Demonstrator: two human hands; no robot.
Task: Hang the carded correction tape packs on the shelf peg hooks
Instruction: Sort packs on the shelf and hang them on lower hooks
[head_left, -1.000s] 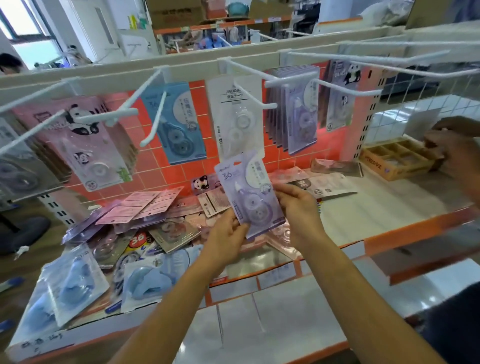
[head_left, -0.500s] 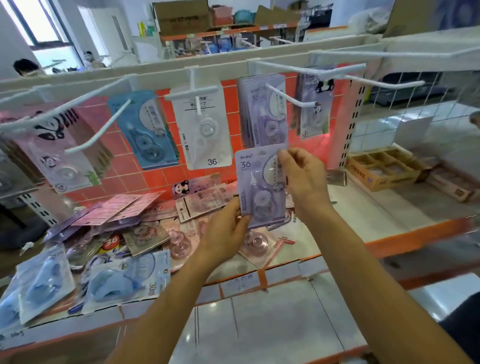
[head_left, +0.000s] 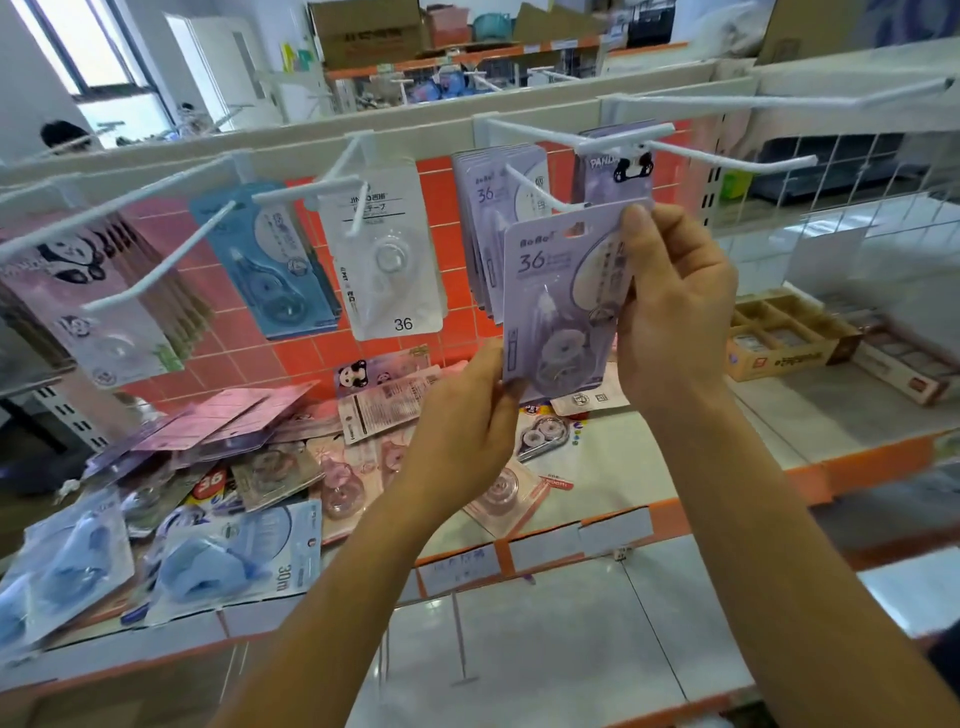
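Since 1 second ago, when I held it low and tilted over the loose pile, I have lifted the lilac pack (head_left: 556, 291) upright to the peg hook (head_left: 540, 189), so its hang hole (head_left: 581, 228) now sits just beside the wire tip; I judge the threading is about to happen and is not yet done. My left hand (head_left: 467, 415) pinches the pack's bottom-left corner, and my right hand (head_left: 675, 312) grips its right edge with fingertips at the top corner. Behind it hangs the matching lilac stack (head_left: 483, 234), several cards deep; I cannot count them. Along the rail I count 5 hanging groups: pink panda packs (head_left: 78, 291) at the left end, the blue pack (head_left: 270, 260), the white pack (head_left: 384, 260), the lilac stack and 1 purple panda pack (head_left: 618, 171). In hand there is 1 pack. On the shelf (head_left: 675, 457) the loose pile (head_left: 249, 457) covers the left half up to the front edge, well over 10 overlapping packs, too many to count exactly, and 2 boxes (head_left: 779, 332) stand at the right end.
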